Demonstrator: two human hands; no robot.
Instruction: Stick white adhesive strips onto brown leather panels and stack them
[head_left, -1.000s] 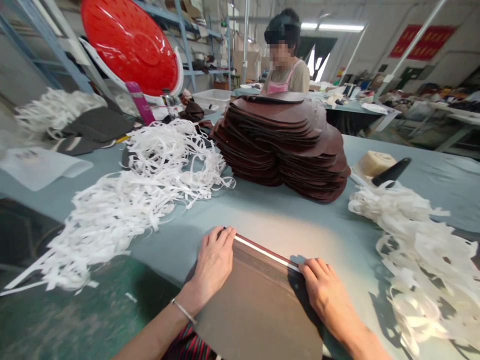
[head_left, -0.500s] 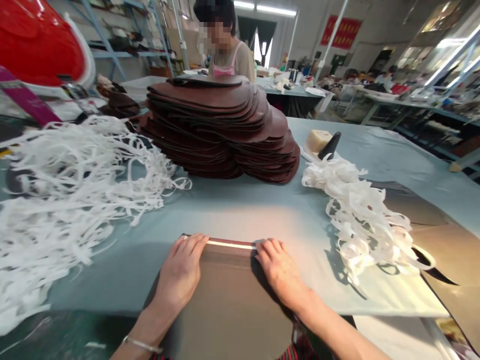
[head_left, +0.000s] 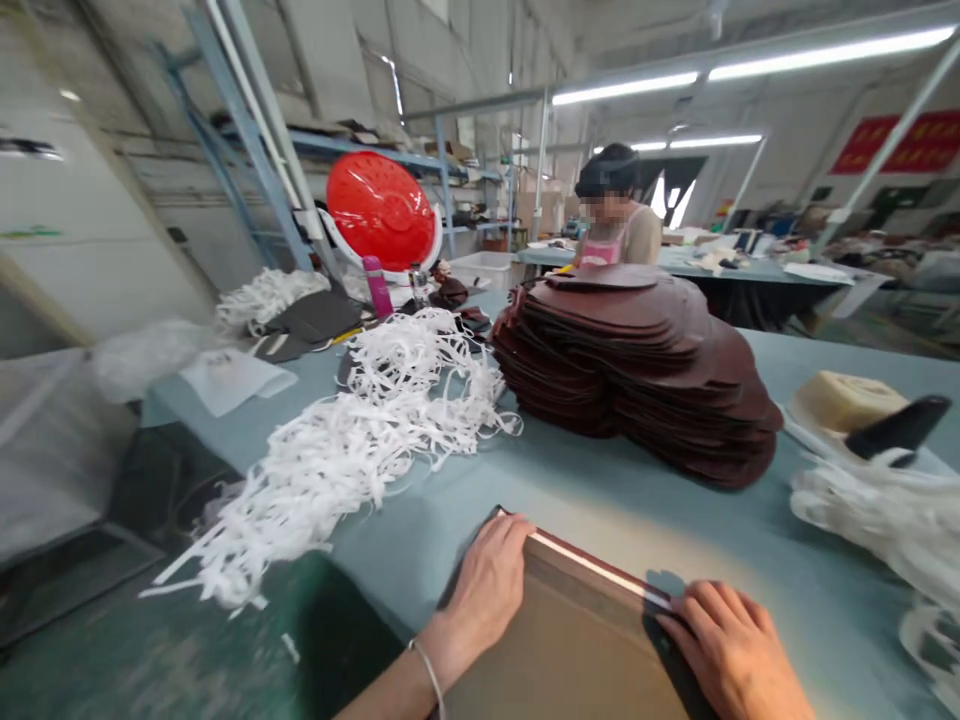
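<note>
The left hand [head_left: 491,580] and right hand [head_left: 731,640] each have their grip closed on the far edge of a flat grey-brown panel [head_left: 577,645], beside its narrow white strip [head_left: 600,567]. The panel lies at the near edge of the blue-green worktop [head_left: 420,515]. Beyond stands a stack of dark-red rounded sheets [head_left: 637,370].

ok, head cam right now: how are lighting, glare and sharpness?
Head view: warm light on the table beyond the brown panel, shadow by the right hand. Head view: highlights on the red basin. Head view: wide-angle stretch, right-edge white strips soft.
</note>
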